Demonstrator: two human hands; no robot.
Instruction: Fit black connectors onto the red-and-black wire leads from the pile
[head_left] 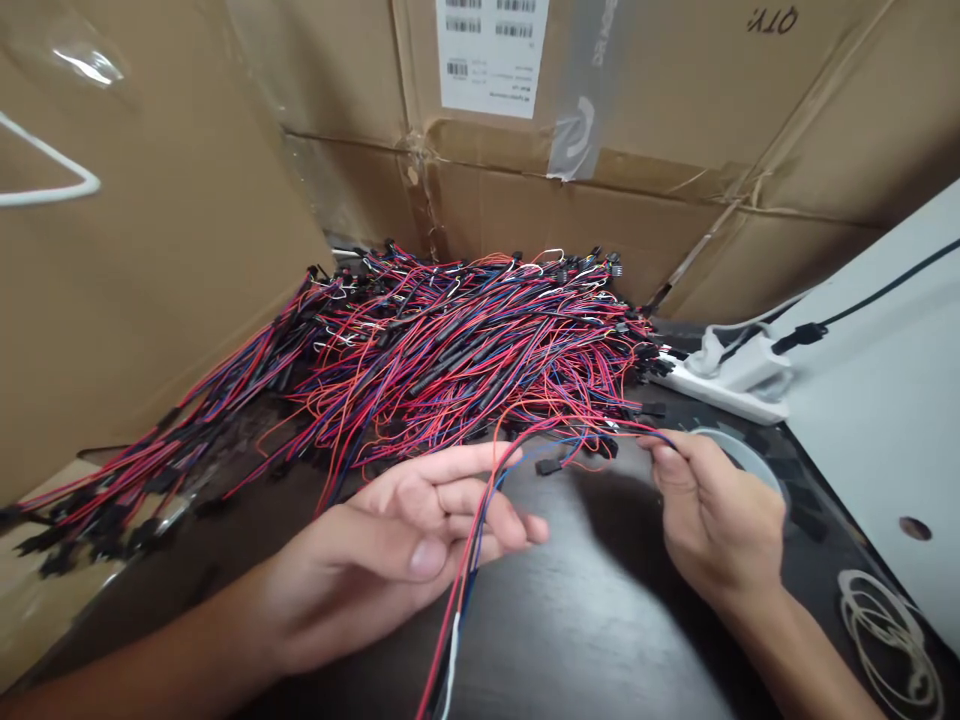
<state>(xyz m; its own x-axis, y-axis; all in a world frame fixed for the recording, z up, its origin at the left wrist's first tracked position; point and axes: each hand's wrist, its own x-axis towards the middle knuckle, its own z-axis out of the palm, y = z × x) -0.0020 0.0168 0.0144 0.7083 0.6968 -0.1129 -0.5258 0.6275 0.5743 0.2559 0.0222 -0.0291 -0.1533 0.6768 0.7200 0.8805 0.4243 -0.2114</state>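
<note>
- Head view: left hand [405, 530] near centre, palm half up, fingers loosely curled w/ a red-blue wire lead [480, 520] running across them, thumb beside it.
- Right hand [712, 515] at right, knuckles up, fingertips pinching same lead's far end.
- Dark worktop [585, 620]; cardboard boxes [525, 150] behind & left; white power strip [731, 380] far right.
- Lead spans between both hands; big wire pile [450, 340] just beyond them.

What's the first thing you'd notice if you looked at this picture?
The huge tangled heap of red, blue and black wires in the middle of the dark table, piled against cardboard boxes. In front of it, the left hand cradles a few wires, and the right hand pinches one wire's end.
</note>
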